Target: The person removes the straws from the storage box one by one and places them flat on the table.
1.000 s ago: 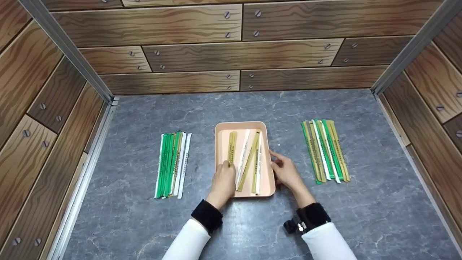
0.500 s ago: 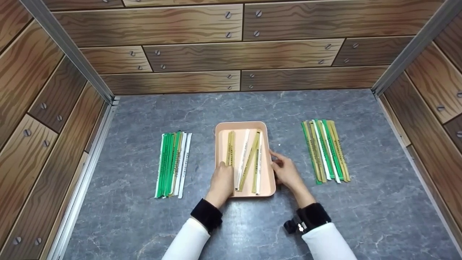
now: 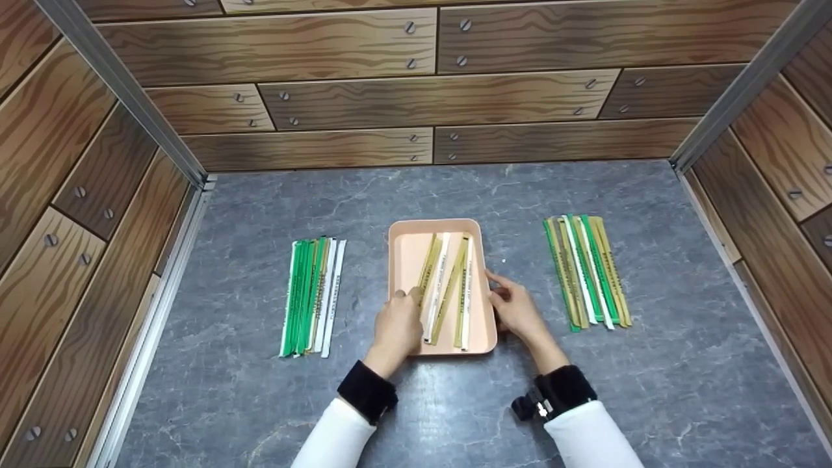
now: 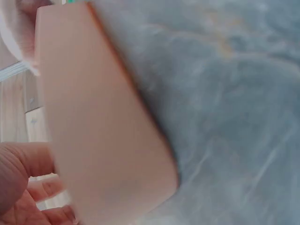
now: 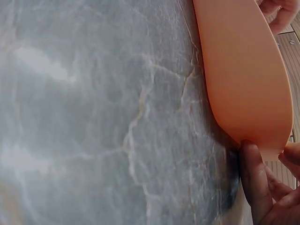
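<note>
A peach tray lies in the middle of the table with several long, thin paper-wrapped sticks in it. My left hand reaches over the tray's near left part, its fingers against the gold wrapped sticks; the hand hides their lower ends. In the left wrist view, the fingers show spread beyond the tray wall. To their right lie a white wrapped stick and more gold and white ones. My right hand holds the tray's right side, thumb near the rim; the right wrist view shows fingertips at its wall.
Left of the tray lies a bundle of green, white and gold wrapped sticks. A similar bundle is at the right. Wood-patterned walls enclose the grey marbled table at the back and sides.
The gold sticks at the tray's left have shifted right and tilted, now close beside the white one. My left hand has moved slightly with them. The right hand and the tray have stayed put.
</note>
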The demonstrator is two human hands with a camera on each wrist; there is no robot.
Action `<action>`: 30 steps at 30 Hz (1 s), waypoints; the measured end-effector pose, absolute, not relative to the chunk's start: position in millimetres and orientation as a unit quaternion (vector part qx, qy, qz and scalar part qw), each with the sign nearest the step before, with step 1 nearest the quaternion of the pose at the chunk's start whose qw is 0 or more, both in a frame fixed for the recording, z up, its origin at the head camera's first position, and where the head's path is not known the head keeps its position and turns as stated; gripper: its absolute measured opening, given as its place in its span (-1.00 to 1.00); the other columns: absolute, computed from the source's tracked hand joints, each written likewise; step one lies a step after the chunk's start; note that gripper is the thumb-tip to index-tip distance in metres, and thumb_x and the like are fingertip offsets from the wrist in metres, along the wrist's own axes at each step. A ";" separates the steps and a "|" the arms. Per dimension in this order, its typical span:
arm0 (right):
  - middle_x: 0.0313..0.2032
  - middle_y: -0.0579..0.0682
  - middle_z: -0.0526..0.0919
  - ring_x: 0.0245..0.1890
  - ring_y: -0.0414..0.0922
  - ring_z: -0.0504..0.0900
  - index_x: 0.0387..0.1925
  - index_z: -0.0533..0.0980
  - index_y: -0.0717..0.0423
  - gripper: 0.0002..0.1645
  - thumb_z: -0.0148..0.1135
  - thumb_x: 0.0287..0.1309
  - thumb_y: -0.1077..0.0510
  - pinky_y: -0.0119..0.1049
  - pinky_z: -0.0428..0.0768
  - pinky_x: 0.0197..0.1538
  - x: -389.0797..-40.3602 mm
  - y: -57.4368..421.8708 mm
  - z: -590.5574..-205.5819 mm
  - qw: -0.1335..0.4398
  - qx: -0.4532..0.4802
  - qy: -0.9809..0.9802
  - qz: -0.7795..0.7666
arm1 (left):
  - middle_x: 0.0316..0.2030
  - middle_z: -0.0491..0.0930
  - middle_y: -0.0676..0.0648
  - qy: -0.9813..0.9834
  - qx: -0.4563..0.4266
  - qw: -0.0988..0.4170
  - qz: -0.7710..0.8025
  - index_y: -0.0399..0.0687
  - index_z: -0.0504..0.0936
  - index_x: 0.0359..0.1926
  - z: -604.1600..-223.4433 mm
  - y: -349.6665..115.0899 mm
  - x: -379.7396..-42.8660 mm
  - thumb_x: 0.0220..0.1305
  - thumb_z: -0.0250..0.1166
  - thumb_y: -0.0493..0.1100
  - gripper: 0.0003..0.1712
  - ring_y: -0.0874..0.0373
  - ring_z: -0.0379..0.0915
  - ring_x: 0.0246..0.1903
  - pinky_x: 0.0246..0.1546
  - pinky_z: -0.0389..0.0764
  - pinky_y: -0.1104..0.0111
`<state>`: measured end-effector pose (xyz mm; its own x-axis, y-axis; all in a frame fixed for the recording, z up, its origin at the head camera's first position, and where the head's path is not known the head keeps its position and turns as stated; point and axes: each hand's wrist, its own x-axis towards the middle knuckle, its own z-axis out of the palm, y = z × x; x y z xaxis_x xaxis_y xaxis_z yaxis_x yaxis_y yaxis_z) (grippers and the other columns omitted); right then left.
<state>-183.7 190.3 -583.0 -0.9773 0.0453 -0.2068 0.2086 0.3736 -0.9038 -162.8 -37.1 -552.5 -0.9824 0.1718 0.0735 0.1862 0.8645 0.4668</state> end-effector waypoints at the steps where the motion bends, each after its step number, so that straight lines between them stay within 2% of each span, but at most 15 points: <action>1: -0.08 0.34 0.62 -0.39 0.03 0.67 0.38 0.36 0.04 -0.42 0.08 0.36 0.31 -0.17 0.61 -0.67 -183.7 190.4 -583.0 0.073 0.076 0.826 -0.554 | -0.30 0.59 -0.26 -0.963 -0.087 0.016 -0.254 -0.18 0.61 0.05 -549.4 -39.4 -163.1 -0.07 0.26 -0.54 -0.43 -0.17 0.59 -0.44 -0.51 0.63 0.11; 5: -0.07 0.35 0.62 -0.40 0.03 0.68 0.38 0.36 0.04 -0.42 0.08 0.36 0.31 -0.16 0.61 -0.67 -184.0 190.7 -583.8 0.074 0.077 0.826 -0.553 | -0.25 0.64 -0.29 -0.953 -0.074 0.041 -0.290 -0.16 0.60 0.11 -538.2 -55.7 -164.8 -0.04 0.23 -0.54 -0.39 -0.14 0.60 -0.45 -0.55 0.61 0.17; 10: -0.06 0.33 0.62 -0.44 0.01 0.67 0.39 0.36 0.00 -0.42 0.09 0.37 0.29 -0.18 0.59 -0.68 -184.6 191.1 -583.8 0.080 0.080 0.828 -0.550 | -0.27 0.66 -0.26 -0.937 -0.066 0.083 -0.332 -0.24 0.60 0.08 -531.1 -92.5 -169.3 -0.05 0.25 -0.55 -0.43 -0.08 0.58 -0.43 -0.46 0.62 0.19; 17: -0.07 0.30 0.63 -0.46 -0.01 0.66 0.39 0.36 0.00 -0.42 0.08 0.38 0.29 -0.18 0.58 -0.70 -184.5 191.6 -583.5 0.079 0.076 0.829 -0.548 | -0.41 0.65 -0.21 -0.933 0.009 0.117 -0.341 -0.28 0.63 0.00 -533.3 -149.5 -175.3 -0.05 0.22 -0.50 -0.51 -0.12 0.56 -0.46 -0.46 0.57 0.02; 19: -0.08 0.31 0.63 -0.45 0.00 0.67 0.39 0.36 0.01 -0.42 0.08 0.38 0.29 -0.17 0.59 -0.69 -184.1 191.8 -583.4 0.078 0.076 0.826 -0.553 | -0.45 0.63 -0.22 -0.932 0.037 0.113 -0.341 -0.27 0.63 0.01 -535.0 -162.1 -176.0 0.00 0.21 -0.48 -0.54 -0.15 0.54 -0.47 -0.46 0.53 -0.02; 24: -0.05 0.31 0.61 -0.45 0.00 0.67 0.40 0.34 0.00 -0.42 0.07 0.38 0.29 -0.16 0.60 -0.67 -183.7 191.9 -583.1 0.088 0.079 0.821 -0.558 | -0.32 0.66 -0.33 -0.936 0.080 0.086 -0.333 -0.28 0.59 0.09 -541.3 -183.7 -176.0 0.17 0.16 -0.44 -0.57 -0.23 0.58 -0.42 -0.45 0.53 -0.04; 26: -0.05 0.31 0.60 -0.45 0.00 0.67 0.41 0.33 -0.01 -0.41 0.06 0.39 0.28 -0.17 0.60 -0.67 -183.5 191.8 -582.6 0.092 0.079 0.819 -0.560 | -0.26 0.66 -0.37 -0.940 0.085 0.076 -0.323 -0.30 0.58 0.11 -545.0 -188.5 -176.0 0.21 0.14 -0.43 -0.58 -0.26 0.59 -0.39 -0.45 0.54 -0.04; 30: -0.06 0.31 0.61 -0.44 0.02 0.67 0.40 0.34 0.01 -0.42 0.07 0.38 0.28 -0.16 0.61 -0.66 -183.5 191.3 -582.1 0.091 0.079 0.816 -0.565 | -0.26 0.65 -0.38 -0.943 0.093 0.054 -0.316 -0.32 0.57 0.12 -551.4 -192.3 -176.4 0.23 0.14 -0.42 -0.59 -0.24 0.58 -0.40 -0.47 0.52 -0.01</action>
<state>-183.5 191.3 -582.1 -0.9709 0.0264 -0.2381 0.2321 0.3485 -0.9081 -176.4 -192.3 -551.4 -0.9769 -0.2093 0.0424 -0.1415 0.7832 0.6054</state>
